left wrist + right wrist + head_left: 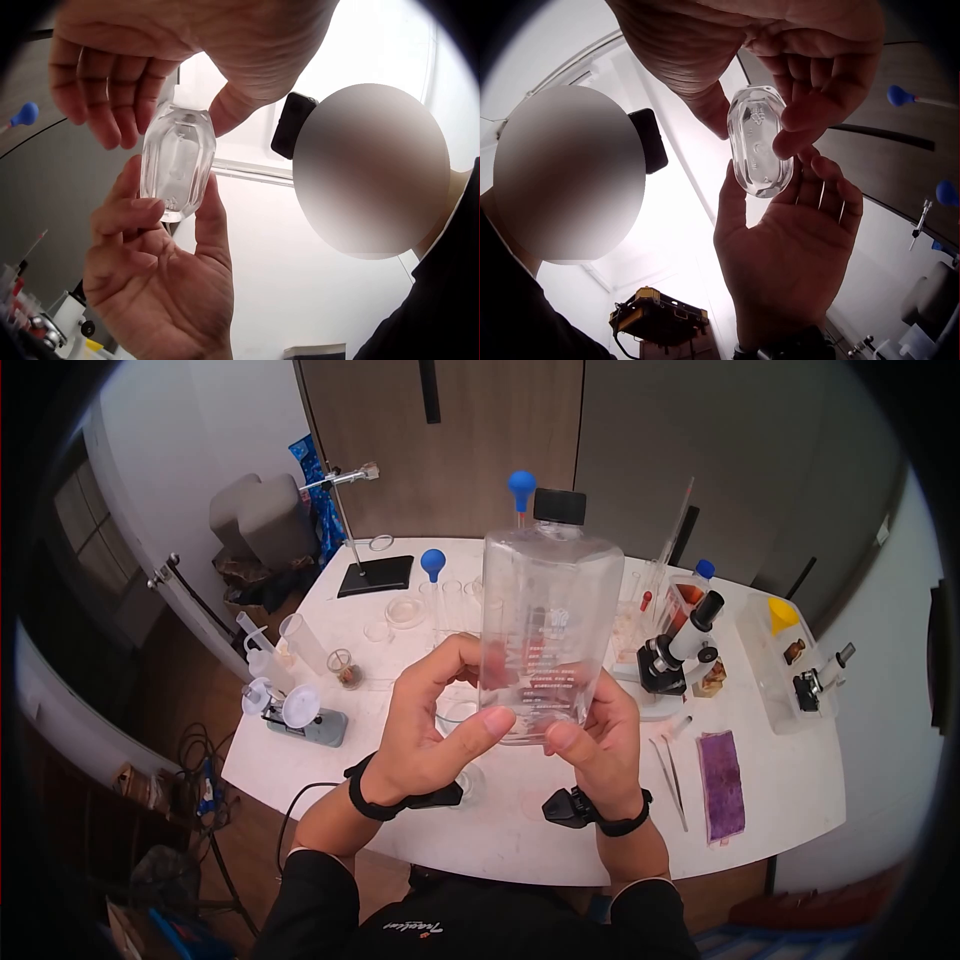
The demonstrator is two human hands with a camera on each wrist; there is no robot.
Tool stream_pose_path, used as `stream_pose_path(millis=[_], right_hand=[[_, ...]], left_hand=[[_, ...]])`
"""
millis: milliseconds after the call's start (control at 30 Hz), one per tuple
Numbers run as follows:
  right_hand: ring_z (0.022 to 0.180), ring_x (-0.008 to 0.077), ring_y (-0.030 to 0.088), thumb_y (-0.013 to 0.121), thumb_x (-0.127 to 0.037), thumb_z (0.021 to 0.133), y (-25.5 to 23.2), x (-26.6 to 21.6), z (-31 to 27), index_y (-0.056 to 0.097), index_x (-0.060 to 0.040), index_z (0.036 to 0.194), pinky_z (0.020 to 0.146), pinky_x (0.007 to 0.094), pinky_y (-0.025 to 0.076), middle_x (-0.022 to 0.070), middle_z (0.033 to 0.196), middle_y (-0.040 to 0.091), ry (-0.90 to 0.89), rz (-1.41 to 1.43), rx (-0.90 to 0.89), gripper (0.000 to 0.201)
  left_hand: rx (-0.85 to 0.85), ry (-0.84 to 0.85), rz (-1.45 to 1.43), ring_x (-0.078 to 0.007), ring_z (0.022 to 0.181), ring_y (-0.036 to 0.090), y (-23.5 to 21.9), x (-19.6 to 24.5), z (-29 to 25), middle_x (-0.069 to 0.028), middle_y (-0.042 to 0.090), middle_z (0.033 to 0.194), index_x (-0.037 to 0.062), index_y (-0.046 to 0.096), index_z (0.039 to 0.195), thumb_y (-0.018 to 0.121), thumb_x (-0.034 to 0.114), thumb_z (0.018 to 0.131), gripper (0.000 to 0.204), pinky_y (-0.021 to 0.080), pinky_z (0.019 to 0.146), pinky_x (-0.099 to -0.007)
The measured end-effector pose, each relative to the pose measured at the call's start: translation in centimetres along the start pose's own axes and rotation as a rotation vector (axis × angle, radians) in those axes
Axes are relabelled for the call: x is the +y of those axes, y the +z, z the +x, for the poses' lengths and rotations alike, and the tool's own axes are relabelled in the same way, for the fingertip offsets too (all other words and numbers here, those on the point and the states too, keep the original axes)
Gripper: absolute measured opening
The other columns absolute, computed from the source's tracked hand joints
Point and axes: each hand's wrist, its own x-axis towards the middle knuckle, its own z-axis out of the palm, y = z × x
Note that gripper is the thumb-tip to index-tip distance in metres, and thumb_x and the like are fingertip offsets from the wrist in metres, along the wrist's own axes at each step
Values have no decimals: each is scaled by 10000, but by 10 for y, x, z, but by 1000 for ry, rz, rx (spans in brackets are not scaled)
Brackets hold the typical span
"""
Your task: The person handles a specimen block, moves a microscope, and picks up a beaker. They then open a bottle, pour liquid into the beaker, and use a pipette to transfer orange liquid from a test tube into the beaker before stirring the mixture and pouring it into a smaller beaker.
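A clear, flat-sided plastic bottle (550, 595) with a black screw cap (560, 506) is held upright above the table. White printed lettering runs down its front face. My left hand (432, 705) grips its lower left side, thumb on the front and fingers behind. On the lower right side, my right hand (607, 732) holds it the same way. Both wrist views look up at the bottle's base (178, 161), which has moulded marks. The bottle looks see-through, with no coloured liquid showing inside.
Behind the bottle, blue-bulbed droppers (433, 563) and glassware stand on the white table (330, 800). At left are a small balance (305, 715) and a stand (375, 575). A microscope (675, 650), tweezers (672, 780), purple cloth (722, 785) and clear bin (770, 695) lie rightward.
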Motion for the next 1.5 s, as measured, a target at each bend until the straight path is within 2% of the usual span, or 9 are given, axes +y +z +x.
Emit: stream_pose_path(millis=[100,400,500,733,833,1033,1333,1433,1500], right_hand=[[1022,129,624,724,-132,848,2,3,0,522,28,1215,893,264,492,93,1122,635,20,-17,11,448],[755,45,566,754,-122,807,10,18,5,567,12,1128,664,197,463,39,972,632,-24,-172,-2,394],[724,44,567,752,-118,799,10,18,7,572,5,1123,643,192,461,30,925,634,-44,-235,-12,390],[770,64,594,744,-123,796,11,22,9,586,-5,1109,650,198,471,37,928,637,-34,-243,-5,370],[834,100,620,744,-139,803,10,25,11,598,-7,1100,683,224,493,52,953,646,-67,-283,18,355],[885,140,641,742,-165,827,7,28,14,619,-6,1112,733,262,513,75,985,666,-56,-327,48,349],[856,146,641,746,-179,816,3,27,13,634,15,1103,739,276,495,101,944,679,-104,-514,22,364],[853,161,641,746,-183,815,4,26,13,642,15,1082,760,288,492,106,943,678,-126,-517,17,350],[855,169,642,745,-184,816,8,24,14,643,15,1069,775,291,490,108,942,678,-160,-498,24,338]], left_hand=[[-1,4,2,-158,889,567,-2,-3,0,-94,624,968,-11,590,1066,676,219,825,344,440,848,-306],[47,-89,-40,-169,938,612,-5,1,-1,-115,669,1015,-18,610,1098,685,211,832,360,463,857,-306],[44,-93,-49,-164,951,615,-6,1,0,-114,673,1027,-18,612,1106,688,199,833,357,465,863,-306],[69,-144,-134,-149,959,613,-8,-1,-3,-102,679,1020,-13,620,1108,701,167,829,342,464,873,-294],[45,-248,-142,-160,974,619,-9,-7,-5,-98,651,1049,-26,584,1153,704,197,812,425,487,879,-311],[104,-219,-169,-141,929,609,-1,-15,-7,-90,683,988,-9,638,1061,702,149,826,290,462,866,-295],[99,-156,-120,-137,894,614,-3,-18,-10,-90,689,956,-13,647,1048,713,154,822,288,469,833,-286],[37,-213,-117,-162,969,628,-7,-17,-12,-113,672,1063,-34,607,1147,731,169,822,403,489,880,-311],[81,-173,-120,-142,912,619,-3,-15,-11,-97,685,989,-19,634,1071,721,158,821,318,477,845,-294]])
